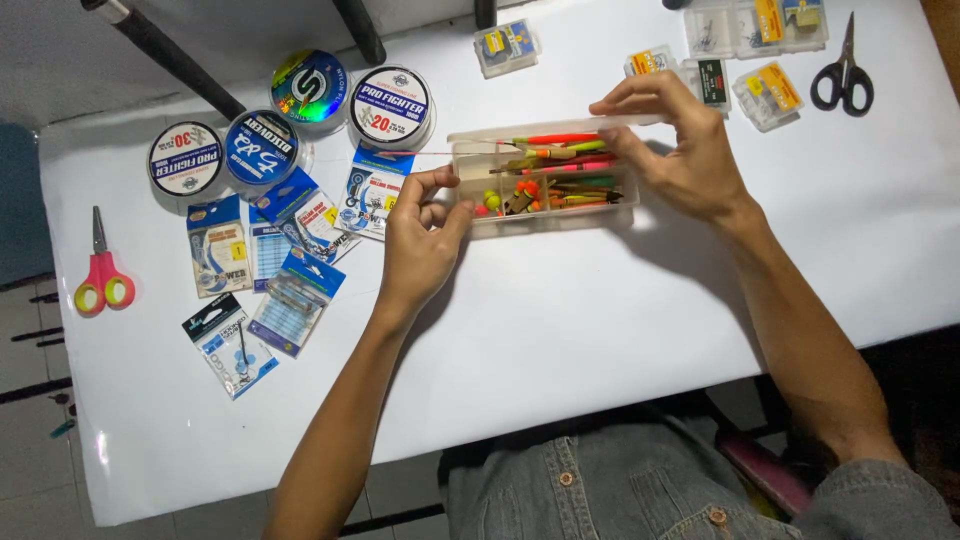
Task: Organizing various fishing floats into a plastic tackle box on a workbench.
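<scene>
A white table (560, 330) stands over a pale tiled floor (30, 400) — dark chair legs (165, 50) beyond its far edge.

Bare forearms, grey denim garment (metal snap buttons), grey sleeve at right elbow

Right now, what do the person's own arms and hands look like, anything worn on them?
Both hands, left hand and right hand, are bare: no gloves, rings or watch visible. The forearms are uncovered. A grey-blue denim sleeve shows at the right upper arm, matching the buttoned denim garment below.
</scene>
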